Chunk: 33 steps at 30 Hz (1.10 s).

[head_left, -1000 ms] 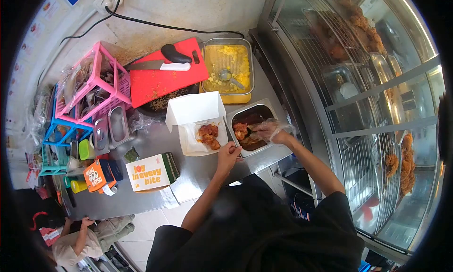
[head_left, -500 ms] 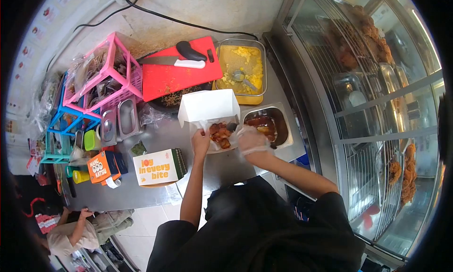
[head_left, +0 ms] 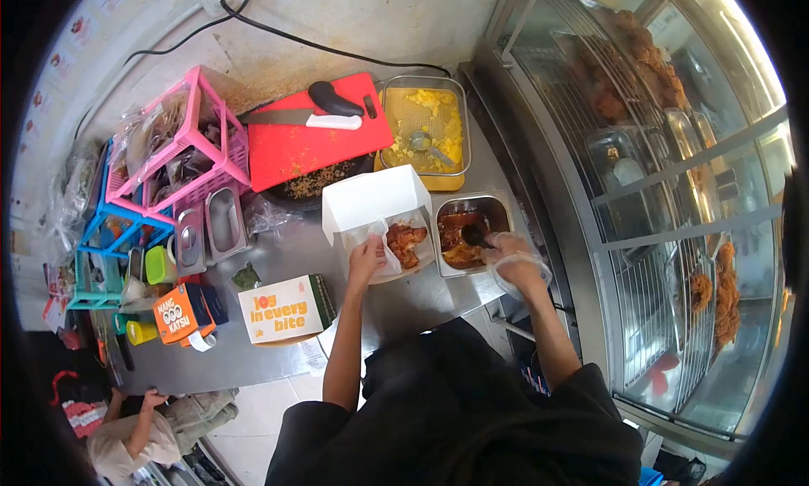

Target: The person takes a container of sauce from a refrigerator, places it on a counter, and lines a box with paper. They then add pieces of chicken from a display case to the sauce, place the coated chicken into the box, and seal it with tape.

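A white cardboard takeaway box [head_left: 368,198] stands with its lid up, holding sauce-coated chicken pieces [head_left: 406,244] on a paper liner [head_left: 377,231]. My left hand [head_left: 365,260] pinches the liner at the box's left side. To the right, my right hand [head_left: 514,263], in a clear plastic glove, grips a dark spoon [head_left: 474,234]. Its bowl is down in a steel pan [head_left: 441,264] of red-brown sauce [head_left: 455,225] with a piece of food in it. The spoon's handle is mostly hidden by my fingers.
Behind the box lie a red cutting board [head_left: 291,153] with a knife [head_left: 291,117], and a wire-lined tray [head_left: 463,141] with yellow food. A printed box [head_left: 281,309] and stacked pink baskets [head_left: 238,153] stand left. A glass display cabinet [head_left: 624,259] flanks the right. Another person [head_left: 135,431] is at lower left.
My right hand has moved right, from the box's edge to the sauce pan, with the spoon now dipped in it. My left hand stays at the liner. The view has shifted slightly.
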Tool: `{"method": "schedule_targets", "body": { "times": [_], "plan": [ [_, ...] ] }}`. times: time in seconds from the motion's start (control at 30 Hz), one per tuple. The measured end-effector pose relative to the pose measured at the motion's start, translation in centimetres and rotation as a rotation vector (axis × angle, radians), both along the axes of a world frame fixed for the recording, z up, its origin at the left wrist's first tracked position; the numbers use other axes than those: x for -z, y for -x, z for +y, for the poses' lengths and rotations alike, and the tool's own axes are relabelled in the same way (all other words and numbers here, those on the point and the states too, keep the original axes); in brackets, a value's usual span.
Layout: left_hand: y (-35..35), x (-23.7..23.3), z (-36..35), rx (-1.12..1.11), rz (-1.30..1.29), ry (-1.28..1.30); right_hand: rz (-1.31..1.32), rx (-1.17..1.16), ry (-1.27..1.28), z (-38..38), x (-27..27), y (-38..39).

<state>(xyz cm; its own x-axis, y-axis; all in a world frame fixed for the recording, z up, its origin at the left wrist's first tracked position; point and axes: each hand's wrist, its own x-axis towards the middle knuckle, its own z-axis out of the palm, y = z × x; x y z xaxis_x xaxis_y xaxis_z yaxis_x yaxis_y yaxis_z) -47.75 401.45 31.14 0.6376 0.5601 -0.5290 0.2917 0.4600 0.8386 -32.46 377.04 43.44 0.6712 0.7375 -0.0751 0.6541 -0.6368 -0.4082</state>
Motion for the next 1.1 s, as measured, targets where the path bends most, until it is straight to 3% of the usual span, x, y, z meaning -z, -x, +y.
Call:
{"method": "schedule_targets", "body": {
  "times": [0.03, 0.1, 0.13, 0.17, 0.2, 0.23, 0.27, 0.3, 0.33, 0.4, 0.47, 0.53, 0.57, 0.6, 0.63, 0.67, 0.7, 0.73, 0.77, 0.8, 0.83, 0.9, 0.93, 0.97, 1.0, 1.03, 1.07, 1.1],
  "plan": [
    [0.4, -0.1, 0.0, 0.013, -0.010, -0.002, -0.036, -0.015, 0.039, -0.5, 1.7, -0.7],
    [1.2, -0.1, 0.1, 0.163, 0.087, -0.262, 0.001, 0.000, 0.076, -1.2, 4.2, -1.4],
    [1.0, -1.5, 0.0, 0.288, 0.160, -0.557, 0.035, 0.009, 0.108, -1.8, 5.7, -2.7],
    [1.6, -0.9, -1.3, 0.149, -0.013, -0.840, 0.089, 0.057, 0.274, -2.6, 10.1, -4.1],
    [1.5, -1.2, -2.8, 0.021, -0.015, -0.976, 0.035, -0.004, 0.340, -1.4, 7.3, -4.3],
    [1.1, -4.2, -4.0, 0.045, 0.008, -0.895, -0.024, -0.049, 0.411, 0.5, 3.2, -4.1],
    [0.3, -8.3, -5.5, 0.039, -0.204, -0.684, -0.168, 0.004, 0.253, 1.0, -0.3, -3.9],
    [-0.3, -5.1, -6.0, 0.133, -0.218, -0.708, -0.156, 0.060, 0.134, 1.3, -2.2, -5.2],
    [-1.2, -5.2, -6.8, 0.234, -0.272, -0.703, -0.232, 0.218, -0.085, 1.5, -7.7, -4.7],
    [-2.4, -5.4, -8.4, 0.413, -0.210, -0.716, -0.327, 0.226, -0.259, 1.9, -14.1, -7.2],
    [-3.5, -4.2, -9.4, 0.487, -0.124, -0.739, -0.725, 0.232, -0.442, 1.9, -21.1, -10.2],
    [-4.8, -3.0, -9.9, 0.372, -0.041, -0.633, -0.636, 0.474, -0.249, 2.2, -30.6, -12.3],
    [-5.6, -2.5, -9.8, 0.373, -0.052, -0.646, -1.114, 0.346, -0.450, 1.8, -32.4, -13.4],
    [-5.9, -1.9, -9.6, 0.394, -0.029, -0.659, -0.915, 0.429, -0.413, 2.1, -35.9, -14.4],
    [-6.1, -1.5, -9.5, 0.409, -0.001, -0.668, -1.118, 0.303, -0.354, 2.1, -37.4, -15.7],
    [-6.0, -3.8, -9.3, 0.456, -0.002, -0.636, -0.750, 0.179, -0.509, 2.4, -37.5, -19.5],
    [-6.2, -3.0, -9.0, 0.443, -0.004, -0.645, -0.381, 0.047, -0.642, 3.0, -37.0, -23.2],
    [-6.3, -1.6, -8.6, 0.454, 0.068, -0.767, -0.391, 0.036, -0.653, 3.7, -36.7, -24.2],
    [-7.2, -2.5, -8.2, 0.464, 0.138, -0.888, -0.209, -0.245, -0.734, 4.3, -36.4, -24.5],
    [-5.6, -3.5, -7.2, 0.555, -0.110, -0.740, -0.021, -0.524, -0.796, 4.5, -36.1, -24.9],
    [-6.0, -3.4, -6.9, 0.547, -0.120, -0.751, -0.035, -0.534, -0.800, 4.5, -36.2, -25.0],
    [-7.2, -2.6, -6.6, 0.179, -0.158, -1.217, 0.076, -0.060, -0.621, 4.0, -36.5, -25.3],
    [-7.5, -7.0, -7.0, 0.206, 0.018, -1.096, 0.370, -0.084, -0.913, 3.2, -35.1, -25.9],
    [-7.8, -10.3, -7.1, 0.199, 0.019, -1.100, 0.370, -0.092, -0.915, 2.5, -35.1, -25.5],
    [-7.9, -13.1, -7.2, 0.303, 0.039, -0.925, 0.312, -0.122, -0.837, 1.9, -35.7, -24.2],
    [-7.8, -14.2, -7.3, 0.407, 0.063, -0.745, 0.262, -0.147, -0.758, 1.3, -36.2, -22.8],
    [-8.4, -13.5, -7.1, 0.406, 0.073, -0.739, 0.109, -0.089, -0.667, 1.0, -37.1, -21.7],
    [-9.5, -12.1, -6.7, 0.435, 0.090, -0.823, 0.119, -0.089, -0.664, 0.5, -37.3, -21.3]
  ]
}}
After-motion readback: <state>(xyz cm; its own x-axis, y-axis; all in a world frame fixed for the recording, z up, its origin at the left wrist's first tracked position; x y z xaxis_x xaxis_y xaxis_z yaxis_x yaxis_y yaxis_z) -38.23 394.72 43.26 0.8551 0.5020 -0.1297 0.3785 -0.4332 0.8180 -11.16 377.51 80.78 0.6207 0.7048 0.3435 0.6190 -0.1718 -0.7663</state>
